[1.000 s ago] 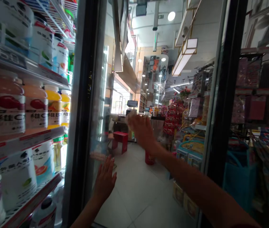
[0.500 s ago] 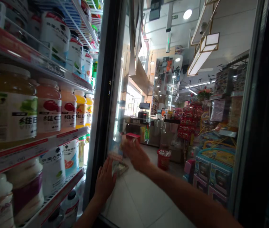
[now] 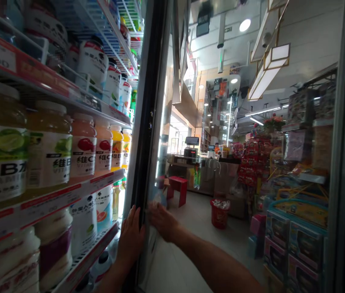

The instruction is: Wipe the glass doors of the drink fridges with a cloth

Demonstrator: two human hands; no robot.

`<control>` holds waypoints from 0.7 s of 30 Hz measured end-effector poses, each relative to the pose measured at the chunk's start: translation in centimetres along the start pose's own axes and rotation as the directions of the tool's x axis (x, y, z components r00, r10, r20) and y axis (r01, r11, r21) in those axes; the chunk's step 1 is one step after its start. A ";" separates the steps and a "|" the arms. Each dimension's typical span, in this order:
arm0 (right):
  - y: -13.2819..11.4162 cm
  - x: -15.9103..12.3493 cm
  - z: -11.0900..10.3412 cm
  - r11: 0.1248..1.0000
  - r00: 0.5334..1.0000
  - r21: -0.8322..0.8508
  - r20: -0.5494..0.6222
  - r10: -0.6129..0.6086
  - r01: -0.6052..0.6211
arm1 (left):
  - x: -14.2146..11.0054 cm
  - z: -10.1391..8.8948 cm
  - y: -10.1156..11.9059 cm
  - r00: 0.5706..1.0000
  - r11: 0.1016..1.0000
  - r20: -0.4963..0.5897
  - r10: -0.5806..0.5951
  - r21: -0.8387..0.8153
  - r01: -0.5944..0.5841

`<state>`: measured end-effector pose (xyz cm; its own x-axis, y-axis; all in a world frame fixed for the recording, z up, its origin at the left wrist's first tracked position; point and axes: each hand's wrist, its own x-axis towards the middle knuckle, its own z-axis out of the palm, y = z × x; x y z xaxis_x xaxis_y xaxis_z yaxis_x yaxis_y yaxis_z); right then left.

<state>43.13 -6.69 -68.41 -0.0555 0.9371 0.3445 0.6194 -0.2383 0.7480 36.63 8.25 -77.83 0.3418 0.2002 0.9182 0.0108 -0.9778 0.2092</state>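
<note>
My left hand (image 3: 131,234) lies open along the dark frame (image 3: 143,162) of the glass door, its fingers stretched upward. To its right, my right hand (image 3: 164,221) is at the glass near that frame, fingers reaching up and left, somewhat blurred. I can make out nothing held in it. A pale bluish patch (image 3: 159,198) shows on or behind the glass just above its fingertips. Left of the frame, bottles with fruit labels stand on the cooler shelves, among them a lime-labelled bottle (image 3: 0,162) and a cherry-labelled bottle (image 3: 83,148).
A red-edged shelf strip (image 3: 50,199) juts out beside my left arm. Through the glass are a red stool (image 3: 177,188), a red bucket (image 3: 220,213), a counter with a till (image 3: 191,151), and stacked boxed toys (image 3: 294,244) at the right.
My right hand has moved down and closer to the door frame. My left hand has shifted slightly onto the frame. The whole view has swung a little to the left.
</note>
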 end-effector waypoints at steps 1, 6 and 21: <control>-0.4 -0.3 0.4 0.995 0.995 0.009 0.013 -0.097 0.097 | 0.3 0.1 0.0 1.000 1.000 -0.013 0.011 -0.019 -0.012; 6.7 4.2 -5.4 0.945 0.946 -0.120 -0.162 0.282 -0.303 | 1.9 0.3 0.6 0.999 0.997 -0.051 0.009 -0.075 -0.012; 11.6 -6.6 -13.2 0.858 0.882 -0.228 -0.232 0.411 -0.460 | 2.5 2.2 8.4 0.997 0.972 -0.050 0.056 -0.227 -0.066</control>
<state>40.36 -19.02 -54.54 0.0236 0.6690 0.7429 0.3781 -0.6939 0.6128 39.60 0.38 -74.49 0.2949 0.1475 0.9441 -0.2256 -0.9494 0.2187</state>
